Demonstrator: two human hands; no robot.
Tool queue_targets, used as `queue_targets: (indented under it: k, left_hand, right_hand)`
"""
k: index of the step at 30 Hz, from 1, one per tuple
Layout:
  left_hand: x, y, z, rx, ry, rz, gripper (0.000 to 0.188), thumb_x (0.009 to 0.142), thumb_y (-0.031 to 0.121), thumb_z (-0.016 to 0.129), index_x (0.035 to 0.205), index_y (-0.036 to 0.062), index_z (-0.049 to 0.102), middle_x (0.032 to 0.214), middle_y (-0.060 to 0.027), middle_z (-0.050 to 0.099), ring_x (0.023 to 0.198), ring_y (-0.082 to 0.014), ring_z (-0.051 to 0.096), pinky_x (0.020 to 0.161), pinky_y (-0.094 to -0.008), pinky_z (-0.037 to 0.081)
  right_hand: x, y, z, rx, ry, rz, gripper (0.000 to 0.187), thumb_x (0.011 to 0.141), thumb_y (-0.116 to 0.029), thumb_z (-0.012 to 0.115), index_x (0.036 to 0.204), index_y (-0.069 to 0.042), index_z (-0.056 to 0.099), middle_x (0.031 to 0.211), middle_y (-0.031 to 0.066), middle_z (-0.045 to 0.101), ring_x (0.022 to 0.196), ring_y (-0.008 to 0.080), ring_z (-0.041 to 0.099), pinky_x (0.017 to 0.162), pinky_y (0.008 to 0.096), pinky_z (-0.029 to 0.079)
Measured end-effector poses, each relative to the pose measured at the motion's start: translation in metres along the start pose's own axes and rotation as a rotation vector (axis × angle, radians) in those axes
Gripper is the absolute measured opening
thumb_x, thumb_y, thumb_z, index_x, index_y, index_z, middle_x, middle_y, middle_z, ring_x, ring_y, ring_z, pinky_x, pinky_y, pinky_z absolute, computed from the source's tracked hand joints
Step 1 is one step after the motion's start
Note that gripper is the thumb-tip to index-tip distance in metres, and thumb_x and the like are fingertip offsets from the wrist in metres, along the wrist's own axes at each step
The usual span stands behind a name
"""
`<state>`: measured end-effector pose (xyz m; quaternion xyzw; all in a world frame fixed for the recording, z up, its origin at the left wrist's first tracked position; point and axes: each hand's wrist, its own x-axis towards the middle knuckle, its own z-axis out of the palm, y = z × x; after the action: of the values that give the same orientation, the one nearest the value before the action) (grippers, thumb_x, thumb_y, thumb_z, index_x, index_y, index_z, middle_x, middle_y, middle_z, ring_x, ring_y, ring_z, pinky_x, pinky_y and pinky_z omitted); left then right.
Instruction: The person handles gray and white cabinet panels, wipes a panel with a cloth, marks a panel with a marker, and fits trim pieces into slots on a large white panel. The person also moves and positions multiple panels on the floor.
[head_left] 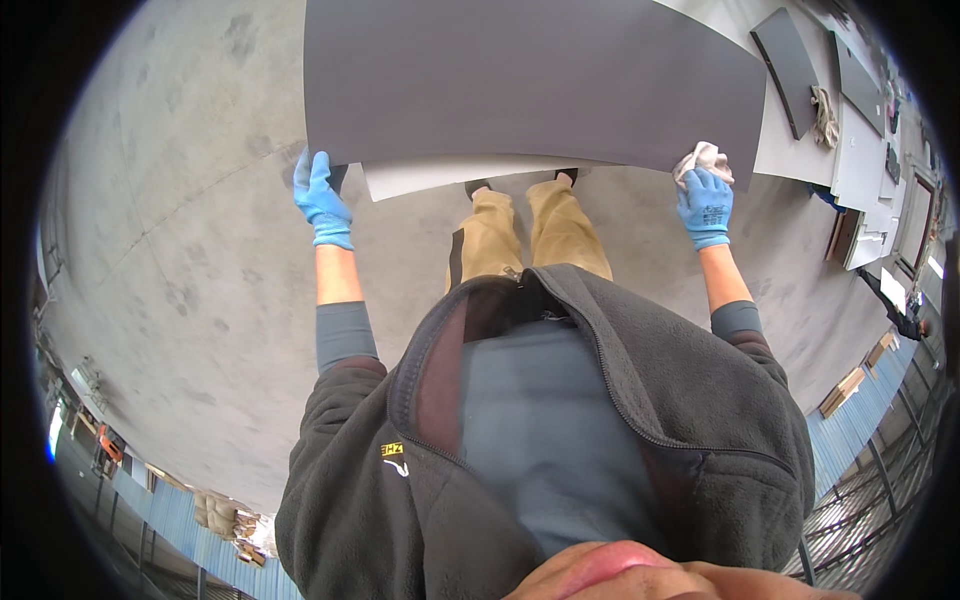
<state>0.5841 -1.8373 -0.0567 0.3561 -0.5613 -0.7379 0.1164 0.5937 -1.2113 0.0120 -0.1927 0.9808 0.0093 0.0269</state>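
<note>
A large smooth grey panel (530, 80) spans the upper middle of the head view, its near edge slightly bowed. My left hand (322, 205), in a blue glove, grips the panel's near left corner, the thumb along its edge; part of the fingers is hidden. At the near right corner, my gloved right hand (707, 210) is closed on a crumpled whitish cloth (704, 160), which touches the panel's surface. Below the panel's near edge shows a white sheet (400, 178). A small dark piece beside my left hand is too little shown to name.
At the upper right lie a dark narrow panel (787, 72) with a pair of work gloves (825, 118) against it, and several light panels (858, 155). Another person (895, 305) in dark clothing is at the far right. Grey concrete floor (190, 270) surrounds my feet.
</note>
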Motion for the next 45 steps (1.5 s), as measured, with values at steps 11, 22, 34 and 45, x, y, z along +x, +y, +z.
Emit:
queue_targets:
  k: [11, 22, 34, 45]
  left_hand:
    - [-0.003, -0.003, 0.004, 0.008, 0.042, -0.007, 0.037, 0.103, 0.011, 0.065, 0.138, 0.0012, 0.063, 0.122, -0.0115, 0.072, 0.107, -0.0234, 0.073, 0.094, -0.0415, 0.064]
    - [0.006, -0.012, -0.008, -0.001, 0.069, 0.005, 0.038, 0.101, 0.011, 0.068, 0.138, 0.0026, 0.064, 0.120, -0.0106, 0.073, 0.105, -0.0229, 0.073, 0.092, -0.0415, 0.064]
    - [-0.001, -0.005, -0.001, -0.031, 0.050, -0.039, 0.036, 0.100, 0.011, 0.067, 0.135, 0.0027, 0.066, 0.120, -0.0127, 0.074, 0.103, -0.0278, 0.075, 0.093, -0.0455, 0.064]
    - [0.002, -0.004, -0.005, -0.041, 0.084, -0.105, 0.037, 0.101, 0.013, 0.067, 0.137, 0.0074, 0.065, 0.119, -0.0128, 0.074, 0.103, -0.0297, 0.075, 0.093, -0.0472, 0.064]
  right_hand:
    - [0.101, -0.177, 0.021, 0.131, 0.208, -0.414, 0.017, 0.079, -0.014, 0.066, 0.096, -0.013, 0.065, 0.086, 0.0022, 0.054, 0.082, 0.0209, 0.057, 0.067, 0.0391, 0.045]
    - [0.224, -0.385, -0.008, 0.297, 0.206, -0.569, 0.011, 0.083, -0.017, 0.068, 0.086, -0.008, 0.074, 0.083, 0.0059, 0.069, 0.080, 0.0210, 0.068, 0.067, 0.0375, 0.049]
    - [-0.012, 0.014, 0.019, -0.349, -0.133, 0.068, 0.026, 0.082, -0.013, 0.068, 0.107, -0.004, 0.068, 0.106, 0.0192, 0.064, 0.083, 0.0334, 0.063, 0.072, 0.0455, 0.052]
    - [-0.051, 0.149, -0.019, 0.238, 0.389, 0.973, 0.023, 0.094, -0.027, 0.075, 0.093, -0.004, 0.078, 0.087, 0.0196, 0.073, 0.084, 0.0342, 0.073, 0.076, 0.0426, 0.057]
